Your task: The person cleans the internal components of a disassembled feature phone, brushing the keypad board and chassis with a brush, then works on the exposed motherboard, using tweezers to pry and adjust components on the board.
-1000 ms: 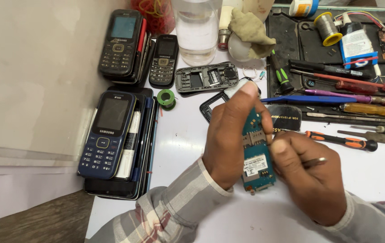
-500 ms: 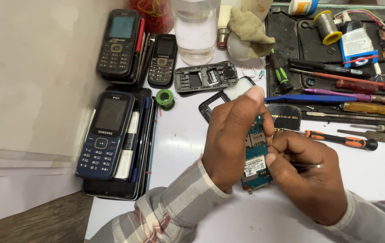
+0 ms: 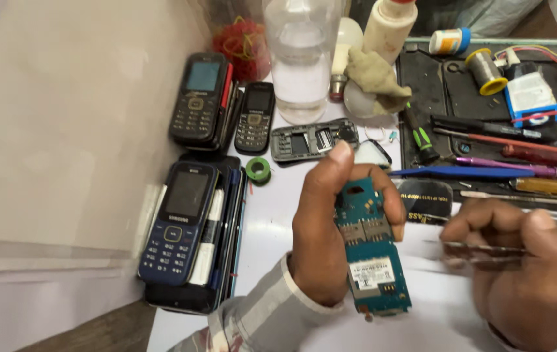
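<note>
Looks mid-teardown to me: left hand [image 3: 321,241] clamps the blue circuit board [image 3: 371,251] upright at table centre, right hand [image 3: 519,267] at its 3 o'clock pinching tweezers [image 3: 480,249]. Next, the tips would need steady aim at the board's slots.

A phone repair workbench: stacked keypad phones [image 3: 180,228], a stripped phone frame [image 3: 314,140], a solder spool [image 3: 485,70] and screwdrivers [image 3: 519,151] crowd a black work mat [image 3: 448,98].

Plain beige wall [image 3: 63,130] at left beside a white worktop [image 3: 272,215], evenly lit.
</note>
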`<state>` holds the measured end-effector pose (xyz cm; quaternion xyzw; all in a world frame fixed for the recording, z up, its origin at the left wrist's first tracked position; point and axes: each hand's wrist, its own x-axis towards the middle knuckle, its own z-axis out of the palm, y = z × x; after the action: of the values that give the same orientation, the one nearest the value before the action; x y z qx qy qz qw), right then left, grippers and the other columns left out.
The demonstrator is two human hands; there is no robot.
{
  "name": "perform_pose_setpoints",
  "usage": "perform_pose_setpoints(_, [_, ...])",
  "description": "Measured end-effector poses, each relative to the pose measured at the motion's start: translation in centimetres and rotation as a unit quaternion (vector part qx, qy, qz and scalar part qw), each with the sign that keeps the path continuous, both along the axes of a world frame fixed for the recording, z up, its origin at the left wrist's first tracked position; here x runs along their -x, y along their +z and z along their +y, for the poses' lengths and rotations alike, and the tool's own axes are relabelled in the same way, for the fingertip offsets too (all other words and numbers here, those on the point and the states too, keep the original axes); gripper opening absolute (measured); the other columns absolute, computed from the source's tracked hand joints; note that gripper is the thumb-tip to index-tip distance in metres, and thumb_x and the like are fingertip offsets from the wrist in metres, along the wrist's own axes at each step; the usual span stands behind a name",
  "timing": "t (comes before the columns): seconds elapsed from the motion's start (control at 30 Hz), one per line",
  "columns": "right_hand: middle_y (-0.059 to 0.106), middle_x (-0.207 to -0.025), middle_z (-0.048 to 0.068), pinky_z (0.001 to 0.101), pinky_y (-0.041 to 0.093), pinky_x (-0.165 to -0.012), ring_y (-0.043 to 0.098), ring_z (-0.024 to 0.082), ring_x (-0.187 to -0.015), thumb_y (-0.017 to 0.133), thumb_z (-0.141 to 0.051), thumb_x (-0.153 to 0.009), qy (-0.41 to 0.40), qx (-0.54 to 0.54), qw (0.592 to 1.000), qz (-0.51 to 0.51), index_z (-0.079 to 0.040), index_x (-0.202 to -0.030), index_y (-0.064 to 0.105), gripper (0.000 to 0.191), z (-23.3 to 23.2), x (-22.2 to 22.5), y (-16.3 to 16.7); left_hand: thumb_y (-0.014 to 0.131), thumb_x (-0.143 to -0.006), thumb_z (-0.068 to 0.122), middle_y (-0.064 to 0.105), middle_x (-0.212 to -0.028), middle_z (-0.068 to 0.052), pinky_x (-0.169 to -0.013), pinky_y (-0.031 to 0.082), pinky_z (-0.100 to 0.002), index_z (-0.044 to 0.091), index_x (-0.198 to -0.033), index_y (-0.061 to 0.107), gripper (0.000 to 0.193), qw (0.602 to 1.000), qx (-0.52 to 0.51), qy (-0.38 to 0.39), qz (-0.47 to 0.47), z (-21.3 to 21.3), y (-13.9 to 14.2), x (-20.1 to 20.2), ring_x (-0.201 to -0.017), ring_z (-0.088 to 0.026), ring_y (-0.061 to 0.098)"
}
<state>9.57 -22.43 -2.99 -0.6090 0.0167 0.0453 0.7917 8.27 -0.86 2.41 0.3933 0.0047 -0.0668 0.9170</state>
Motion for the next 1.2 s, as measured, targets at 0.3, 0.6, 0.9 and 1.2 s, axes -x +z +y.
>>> perform_pose_setpoints(0.3, [0.063, -0.093, 0.018, 0.0385, 0.053, -0.065, 0.065, 0.024, -0.074, 0.06, -0.007, -0.096, 0.019, 0.15, 0.982, -0.11, 0.011, -0.122, 0.059, 0.032, -0.2, 1.1, -0.1, 0.038, -0.108, 0.059, 0.062, -0.071, -0.012, -0.063, 0.047, -0.029, 0.0, -0.079, 0.062, 0.07, 1.0, -0.001, 0.013, -0.009, 0.5, 0.1, -0.3, -0.064, -0.017, 0.057])
perform_pose_setpoints(0.6, [0.058, -0.115, 0.017, 0.0408, 0.06, -0.092, 0.075, 0.024, -0.099, 0.06, 0.005, -0.092, 0.048, 0.136, 0.969, -0.201, -0.004, -0.116, 0.051, 0.027, 0.8, 2.4, 3.0, 0.041, -0.106, 0.059, 0.061, -0.067, -0.011, -0.062, 0.049, -0.03, 0.002, -0.072, 0.061, 0.069, 0.999, 0.001, 0.032, 0.011, 0.9, -0.5, -1.6, -0.062, -0.018, 0.059])
perform_pose_setpoints(0.9, [0.07, -0.103, 0.015, 0.0367, 0.062, -0.088, 0.079, 0.022, -0.093, 0.064, 0.001, -0.092, 0.123, 0.126, 0.956, -0.235, -0.006, -0.124, 0.053, 0.034, 0.4, 3.2, 3.3, 0.041, -0.107, 0.059, 0.061, -0.068, -0.012, -0.063, 0.05, -0.03, 0.002, -0.072, 0.061, 0.069, 0.999, 0.044, -0.007, 0.023, 1.0, -0.8, -1.7, -0.063, -0.019, 0.06])
perform_pose_setpoints(1.2, [0.059, -0.115, 0.023, 0.0408, 0.06, -0.086, 0.074, 0.032, -0.109, 0.059, 0.006, -0.093, 0.063, 0.181, 0.953, -0.234, 0.0, -0.117, 0.051, 0.027, 1.4, 3.0, 3.2, 0.042, -0.107, 0.059, 0.062, -0.068, -0.012, -0.063, 0.051, -0.03, 0.002, -0.072, 0.062, 0.07, 0.997, 0.061, -0.018, 0.037, 1.2, -0.8, -1.7, -0.063, -0.02, 0.06])
